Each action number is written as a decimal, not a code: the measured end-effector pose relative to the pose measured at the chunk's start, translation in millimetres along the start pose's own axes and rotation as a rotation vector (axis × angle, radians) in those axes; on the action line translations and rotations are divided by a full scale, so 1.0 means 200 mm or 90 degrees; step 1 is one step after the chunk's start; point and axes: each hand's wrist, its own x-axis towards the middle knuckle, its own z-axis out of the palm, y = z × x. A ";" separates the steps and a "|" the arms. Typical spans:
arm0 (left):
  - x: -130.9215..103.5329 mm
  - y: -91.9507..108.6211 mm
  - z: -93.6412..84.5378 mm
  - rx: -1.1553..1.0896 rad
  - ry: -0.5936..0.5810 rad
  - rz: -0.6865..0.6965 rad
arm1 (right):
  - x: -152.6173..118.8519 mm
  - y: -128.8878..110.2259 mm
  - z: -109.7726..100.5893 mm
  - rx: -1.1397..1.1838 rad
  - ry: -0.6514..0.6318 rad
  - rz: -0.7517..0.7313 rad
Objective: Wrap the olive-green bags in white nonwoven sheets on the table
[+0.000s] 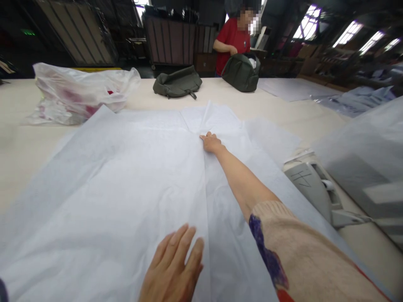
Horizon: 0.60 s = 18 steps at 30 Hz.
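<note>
A large, thin white sheet [135,167], paper or fabric I cannot tell which, is spread before me. A straight overlapping edge runs down its middle, and a raised crease stands at the far end. My right hand [212,142] reaches to the far end of that edge, its fingers bent together on the sheet. Its fingertips seem to pinch the edge, though they are partly hidden. My left hand [173,266] is near the bottom, left of the edge, its fingers stretched out over the sheet with nothing held.
A clear plastic bag [85,90] with reddish contents lies at the back left of the table [277,102]. One dark green bag [178,82] lies near the far edge; a person in red [233,42] handles another green bag [242,73]. A grey device [311,184] and translucent plastic [368,155] are right.
</note>
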 end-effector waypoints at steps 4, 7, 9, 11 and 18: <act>0.26 0.04 0.07 0.090 0.054 0.021 | 0.00 0.00 -0.01 -0.001 0.005 0.000; 0.22 0.05 0.21 0.090 0.020 -0.024 | 0.00 0.01 -0.01 0.001 0.006 -0.001; 0.16 0.05 0.28 0.099 0.015 -0.039 | 0.00 0.01 -0.01 0.003 0.006 -0.004; 0.12 0.04 0.31 0.116 0.024 -0.044 | 0.01 0.01 -0.01 0.004 0.008 -0.005; 0.11 0.03 0.26 0.159 0.045 -0.029 | 0.00 0.01 0.01 -0.006 0.024 -0.006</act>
